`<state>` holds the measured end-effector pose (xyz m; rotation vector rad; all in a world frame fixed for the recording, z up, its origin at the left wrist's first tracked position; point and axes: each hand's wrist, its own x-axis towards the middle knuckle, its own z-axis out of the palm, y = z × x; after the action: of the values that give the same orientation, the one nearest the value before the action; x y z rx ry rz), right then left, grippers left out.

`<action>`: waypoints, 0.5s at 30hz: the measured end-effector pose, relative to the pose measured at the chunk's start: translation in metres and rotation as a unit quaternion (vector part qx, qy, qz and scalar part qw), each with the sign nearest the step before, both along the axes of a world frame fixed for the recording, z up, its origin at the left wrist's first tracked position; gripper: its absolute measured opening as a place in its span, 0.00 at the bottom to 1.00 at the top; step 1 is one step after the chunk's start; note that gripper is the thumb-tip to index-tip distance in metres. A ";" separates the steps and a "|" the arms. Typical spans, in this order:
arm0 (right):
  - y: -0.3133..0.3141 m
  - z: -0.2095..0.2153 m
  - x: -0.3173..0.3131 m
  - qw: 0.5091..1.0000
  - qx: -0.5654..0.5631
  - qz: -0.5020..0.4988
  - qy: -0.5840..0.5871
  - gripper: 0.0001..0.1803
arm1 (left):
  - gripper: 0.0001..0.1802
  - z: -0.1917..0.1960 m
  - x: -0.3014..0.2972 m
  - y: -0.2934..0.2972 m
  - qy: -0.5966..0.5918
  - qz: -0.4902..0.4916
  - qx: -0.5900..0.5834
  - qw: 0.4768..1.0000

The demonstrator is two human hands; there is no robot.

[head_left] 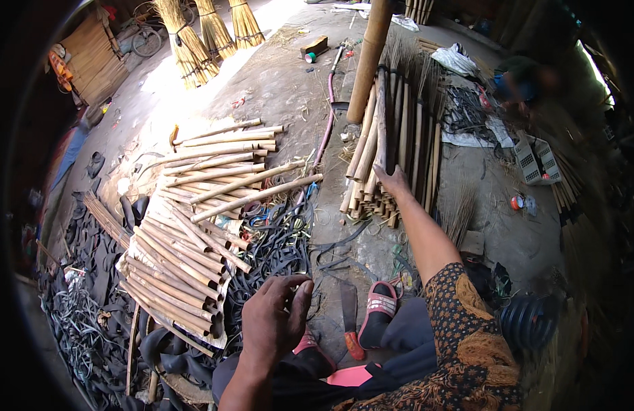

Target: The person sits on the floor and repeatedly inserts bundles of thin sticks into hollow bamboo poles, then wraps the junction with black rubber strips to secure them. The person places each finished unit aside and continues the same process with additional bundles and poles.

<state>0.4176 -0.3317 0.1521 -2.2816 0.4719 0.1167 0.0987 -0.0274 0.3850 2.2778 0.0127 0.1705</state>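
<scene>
My right hand (392,182) reaches forward and lies on a bundle of bamboo sticks (389,147) that leans on the ground ahead; its fingers close around one stick at the near end. My left hand (276,322) hovers close to my knees with the fingers curled and slightly apart; I cannot make out anything in it. Below it lie black rubber strips (276,253). A knife with an orange handle (349,318) rests on the ground between my hands, beside my pink sandal (378,312).
A big pile of cut bamboo sticks (194,226) lies at the left on black rubber scraps (84,308). An upright bamboo post (369,58) stands ahead. Broom bundles (207,34) stand at the back. Another person (526,82) crouches at the far right near a white crate (536,161).
</scene>
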 end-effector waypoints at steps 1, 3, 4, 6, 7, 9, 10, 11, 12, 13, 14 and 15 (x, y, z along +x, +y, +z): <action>0.010 -0.006 -0.004 1.000 -0.007 0.003 -0.027 0.63 | 0.08 0.000 -0.001 0.000 0.000 0.001 -0.003 1.000; 0.023 -0.015 -0.005 0.998 -0.027 -0.010 -0.057 0.62 | 0.08 0.000 -0.001 -0.001 0.010 0.000 -0.007 1.000; 0.028 -0.017 -0.003 0.999 -0.034 -0.013 -0.038 0.61 | 0.08 0.001 -0.001 -0.001 0.008 -0.002 -0.007 1.000; 0.033 -0.017 0.005 0.998 -0.060 -0.030 0.013 0.59 | 0.08 0.001 -0.002 -0.002 0.007 -0.003 -0.011 1.000; 0.035 -0.015 0.009 0.996 -0.079 -0.034 0.019 0.57 | 0.08 0.002 -0.003 -0.002 0.005 -0.004 -0.010 1.000; 0.038 -0.010 0.015 0.996 -0.059 -0.060 -0.016 0.56 | 0.08 0.003 -0.005 -0.002 0.022 -0.002 -0.015 1.000; 0.040 -0.008 0.017 0.995 -0.054 -0.074 -0.026 0.56 | 0.08 0.004 -0.006 -0.002 0.013 -0.002 -0.007 1.000; 0.039 -0.006 0.018 0.994 -0.007 -0.063 -0.087 0.57 | 0.08 0.005 -0.008 -0.002 0.012 -0.003 -0.004 1.000; 0.039 -0.006 0.018 0.996 -0.030 -0.037 -0.075 0.57 | 0.08 0.006 -0.009 -0.002 0.013 -0.006 -0.001 1.000; 0.038 -0.006 0.018 0.998 -0.053 -0.015 -0.039 0.58 | 0.08 0.006 -0.010 -0.003 0.014 -0.007 0.003 1.000; 0.037 -0.007 0.017 0.997 -0.076 0.006 -0.005 0.58 | 0.08 0.006 -0.010 -0.004 0.012 -0.008 0.007 1.000; 0.036 -0.007 0.014 0.993 -0.109 0.023 0.031 0.56 | 0.08 0.005 -0.010 -0.004 0.006 -0.007 0.011 1.000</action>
<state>0.4321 -0.2961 0.1452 -2.5104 0.4856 0.1664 0.0891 -0.0317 0.3900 2.3002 0.0000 0.1499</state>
